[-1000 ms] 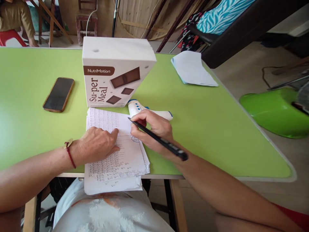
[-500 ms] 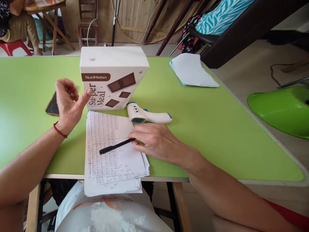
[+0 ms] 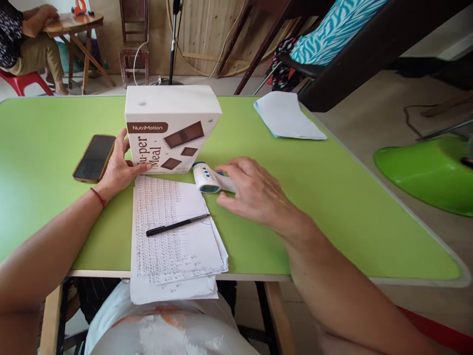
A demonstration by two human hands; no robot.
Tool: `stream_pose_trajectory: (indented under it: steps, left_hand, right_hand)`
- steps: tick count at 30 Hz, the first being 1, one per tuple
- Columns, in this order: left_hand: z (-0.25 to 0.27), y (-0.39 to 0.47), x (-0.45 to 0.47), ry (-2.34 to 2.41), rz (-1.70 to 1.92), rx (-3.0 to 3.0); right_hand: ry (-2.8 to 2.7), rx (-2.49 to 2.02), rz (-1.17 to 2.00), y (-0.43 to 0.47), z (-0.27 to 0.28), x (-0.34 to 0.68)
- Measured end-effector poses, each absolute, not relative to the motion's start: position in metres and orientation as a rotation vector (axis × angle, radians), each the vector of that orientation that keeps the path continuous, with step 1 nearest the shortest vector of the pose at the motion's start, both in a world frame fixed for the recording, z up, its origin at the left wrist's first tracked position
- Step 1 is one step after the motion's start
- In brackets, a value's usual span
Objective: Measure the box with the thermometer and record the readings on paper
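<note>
A white NutriMotion box [image 3: 173, 106] with pictures of brown bars stands upright on the table. My left hand [image 3: 120, 167] grips its lower left edge, thumb across the front and fingers round the side. A white and blue infrared thermometer [image 3: 207, 178] lies right of the box's base. Over its handle, partly hiding it, is my right hand [image 3: 253, 190], thumb and fingers spread around it without closing. The black pen [image 3: 177, 225] rests on handwritten sheets of paper [image 3: 162, 256] at the table's front edge.
A dark phone [image 3: 95, 158] lies left of my left hand on the green table [image 3: 332, 217]. Folded white paper [image 3: 288, 116] lies at the back right. Beyond the right edge is a green plastic seat [image 3: 424, 172]. A person [image 3: 22, 44] sits at a round wooden table at back left.
My right hand has let go of the pen, leaving it on the papers, and moved right to the thermometer. My left hand has come against the box, uncovering the phone.
</note>
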State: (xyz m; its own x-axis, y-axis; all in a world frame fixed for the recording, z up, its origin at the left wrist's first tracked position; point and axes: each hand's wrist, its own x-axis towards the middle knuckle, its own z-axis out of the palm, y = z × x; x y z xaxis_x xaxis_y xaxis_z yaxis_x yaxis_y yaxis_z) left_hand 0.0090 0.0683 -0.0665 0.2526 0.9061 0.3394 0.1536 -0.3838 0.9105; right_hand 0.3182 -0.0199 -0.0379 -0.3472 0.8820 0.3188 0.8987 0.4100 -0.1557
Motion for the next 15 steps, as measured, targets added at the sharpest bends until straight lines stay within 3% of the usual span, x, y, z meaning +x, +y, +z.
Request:
stream_pose_trajectory:
  steps: [7,12,15]
  left_hand:
    - [-0.072,0.073,0.011,0.898,1.259,1.676]
    - [-0.060,0.062,0.016,0.947,1.357,1.571]
    - [-0.046,0.048,0.021,0.896,1.360,1.542]
  right_hand:
    - [-2.436,-1.716,0.095,-0.002,-0.051,0.330]
    - [-1.857,-1.490,0.155,-0.007,-0.046,0.329]
    - [-1.534,-1.189,0.456,-0.023,-0.032,0.317]
